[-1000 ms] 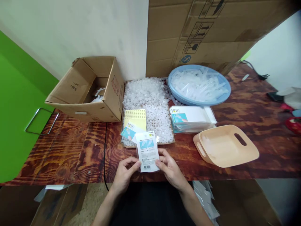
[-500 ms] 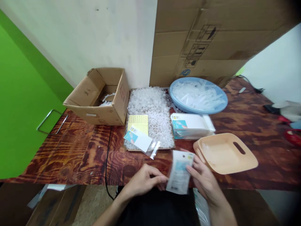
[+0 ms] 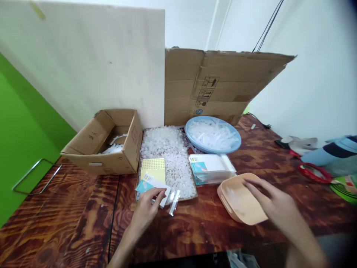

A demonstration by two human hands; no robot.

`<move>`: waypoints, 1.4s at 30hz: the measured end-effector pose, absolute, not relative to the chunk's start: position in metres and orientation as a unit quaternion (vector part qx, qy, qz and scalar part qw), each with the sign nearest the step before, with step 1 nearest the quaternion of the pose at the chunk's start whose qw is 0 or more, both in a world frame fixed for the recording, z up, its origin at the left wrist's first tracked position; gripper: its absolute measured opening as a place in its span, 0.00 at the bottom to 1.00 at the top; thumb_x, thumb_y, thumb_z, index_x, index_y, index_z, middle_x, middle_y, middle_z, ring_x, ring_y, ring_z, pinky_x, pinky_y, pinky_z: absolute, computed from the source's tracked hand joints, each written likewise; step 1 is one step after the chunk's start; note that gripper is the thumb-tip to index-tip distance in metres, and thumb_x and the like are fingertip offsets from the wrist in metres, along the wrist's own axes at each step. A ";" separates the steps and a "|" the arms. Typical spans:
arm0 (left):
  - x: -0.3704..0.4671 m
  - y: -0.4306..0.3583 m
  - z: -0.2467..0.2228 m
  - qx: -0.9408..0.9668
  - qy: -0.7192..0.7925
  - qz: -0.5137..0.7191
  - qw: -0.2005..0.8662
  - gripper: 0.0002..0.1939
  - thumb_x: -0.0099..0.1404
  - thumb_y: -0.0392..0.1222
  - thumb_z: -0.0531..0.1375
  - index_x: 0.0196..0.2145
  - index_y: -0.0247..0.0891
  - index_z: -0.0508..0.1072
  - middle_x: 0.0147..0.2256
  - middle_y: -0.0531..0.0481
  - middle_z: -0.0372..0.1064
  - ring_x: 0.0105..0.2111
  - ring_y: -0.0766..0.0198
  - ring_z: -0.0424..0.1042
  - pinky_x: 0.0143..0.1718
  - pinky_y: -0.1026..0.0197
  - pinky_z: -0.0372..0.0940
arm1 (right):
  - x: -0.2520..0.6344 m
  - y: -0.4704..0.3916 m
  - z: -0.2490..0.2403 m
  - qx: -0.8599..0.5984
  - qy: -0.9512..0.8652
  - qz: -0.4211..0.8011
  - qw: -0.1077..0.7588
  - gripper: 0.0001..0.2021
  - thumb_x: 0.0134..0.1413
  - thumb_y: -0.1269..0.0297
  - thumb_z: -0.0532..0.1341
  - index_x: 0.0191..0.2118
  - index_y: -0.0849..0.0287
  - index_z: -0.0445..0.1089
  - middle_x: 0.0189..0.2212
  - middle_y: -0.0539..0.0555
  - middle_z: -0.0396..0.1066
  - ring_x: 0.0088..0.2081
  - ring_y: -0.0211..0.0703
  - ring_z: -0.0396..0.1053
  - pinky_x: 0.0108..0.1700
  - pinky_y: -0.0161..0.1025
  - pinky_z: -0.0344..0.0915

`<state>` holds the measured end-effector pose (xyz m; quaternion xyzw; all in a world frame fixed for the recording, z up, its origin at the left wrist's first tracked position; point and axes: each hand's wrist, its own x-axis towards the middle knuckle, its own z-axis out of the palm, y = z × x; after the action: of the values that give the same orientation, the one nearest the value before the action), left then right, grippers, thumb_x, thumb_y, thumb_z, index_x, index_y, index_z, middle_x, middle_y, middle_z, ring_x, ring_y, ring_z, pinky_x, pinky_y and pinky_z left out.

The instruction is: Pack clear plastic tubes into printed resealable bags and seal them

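Observation:
My left hand (image 3: pixel 149 206) is over the near edge of a clear packet with a white and blue card (image 3: pixel 149 182). Its thumb and index finger are pressed together; whatever they pinch, if anything, is hidden. That packet overlaps a yellow sheet with rows of small dots (image 3: pixel 153 164), on a shallow box lid heaped with small clear plastic pieces (image 3: pixel 178 175). My right hand (image 3: pixel 276 204), a little blurred, reaches over the peach plastic basket (image 3: pixel 252 213) with fingers stretched out and nothing visible in them. A few pale pieces lie inside the basket.
Behind the basket lies a stack of carded packets (image 3: pixel 213 169). A blue basin (image 3: pixel 213 150) of clear plastic strips stands farther back. An open cardboard box (image 3: pixel 111 163) is at left. A red tape roll (image 3: pixel 314 173) and a blue bottle (image 3: pixel 331 150) are at right.
The packet that was between my hands is no longer in them. My left hand moved left to the card packet; my right hand moved right over the basket. The view has tilted up.

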<state>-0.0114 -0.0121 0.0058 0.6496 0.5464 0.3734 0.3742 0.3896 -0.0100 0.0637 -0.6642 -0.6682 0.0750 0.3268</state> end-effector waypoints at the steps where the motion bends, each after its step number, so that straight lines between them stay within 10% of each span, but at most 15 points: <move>1: -0.014 -0.013 0.006 0.650 0.548 0.375 0.368 0.15 0.72 0.48 0.56 0.43 0.41 0.80 0.38 0.46 0.80 0.40 0.56 0.78 0.43 0.58 0.69 | 0.379 0.028 0.065 -0.656 -0.690 0.074 0.295 0.13 0.64 0.56 0.58 0.45 0.53 0.77 0.43 0.56 0.80 0.42 0.53 0.77 0.43 0.42 0.71; 5: -0.013 -0.013 0.003 0.668 0.560 0.367 0.326 0.13 0.73 0.45 0.55 0.42 0.41 0.79 0.39 0.47 0.79 0.39 0.57 0.77 0.42 0.58 0.68 | 0.337 0.170 0.074 -0.650 -0.753 0.030 0.095 0.16 0.62 0.70 0.55 0.50 0.59 0.76 0.43 0.60 0.79 0.44 0.50 0.76 0.47 0.39 0.66; 11: 0.015 0.026 -0.007 0.764 0.565 0.233 0.209 0.11 0.69 0.33 0.56 0.43 0.40 0.78 0.42 0.44 0.76 0.45 0.54 0.73 0.47 0.56 0.66 | 0.320 0.250 0.060 -0.624 -0.781 0.021 0.024 0.13 0.47 0.80 0.61 0.34 0.59 0.80 0.36 0.60 0.78 0.36 0.48 0.75 0.38 0.37 0.63; 19: 0.047 0.091 -0.036 0.795 0.514 0.212 0.242 0.06 0.64 0.34 0.63 0.31 0.38 0.80 0.34 0.44 0.75 0.37 0.55 0.74 0.41 0.57 0.65 | 0.337 0.179 0.070 -0.610 -0.773 -0.014 0.175 0.12 0.63 0.63 0.59 0.48 0.60 0.75 0.37 0.58 0.76 0.37 0.48 0.74 0.43 0.41 0.66; 24: 0.039 0.098 -0.035 0.775 0.503 0.273 0.268 0.08 0.66 0.38 0.62 0.34 0.41 0.83 0.38 0.43 0.78 0.40 0.54 0.74 0.45 0.55 0.66 | 0.295 0.071 0.054 -0.587 -0.629 0.303 0.410 0.12 0.60 0.52 0.64 0.39 0.55 0.69 0.29 0.54 0.76 0.29 0.48 0.74 0.31 0.40 0.69; 34: 0.015 0.060 -0.014 0.420 0.516 0.507 0.548 0.14 0.62 0.50 0.67 0.38 0.36 0.79 0.37 0.42 0.80 0.36 0.57 0.77 0.40 0.59 0.69 | 0.193 0.026 -0.009 -0.468 -0.537 0.584 0.389 0.15 0.65 0.49 0.59 0.46 0.54 0.64 0.21 0.45 0.64 0.22 0.40 0.63 0.25 0.36 0.59; 42: 0.012 0.048 -0.021 0.339 0.513 0.550 0.565 0.16 0.59 0.51 0.69 0.35 0.34 0.82 0.32 0.46 0.77 0.30 0.64 0.70 0.34 0.65 0.64 | 0.158 0.023 -0.020 -0.444 -0.449 0.636 0.445 0.16 0.64 0.45 0.58 0.42 0.54 0.61 0.23 0.42 0.57 0.20 0.33 0.53 0.23 0.33 0.50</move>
<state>0.0116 0.0479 -0.0208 0.3391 0.5126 0.5502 0.5653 0.1580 0.0231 -0.0196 -0.4437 -0.4490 0.6356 0.4445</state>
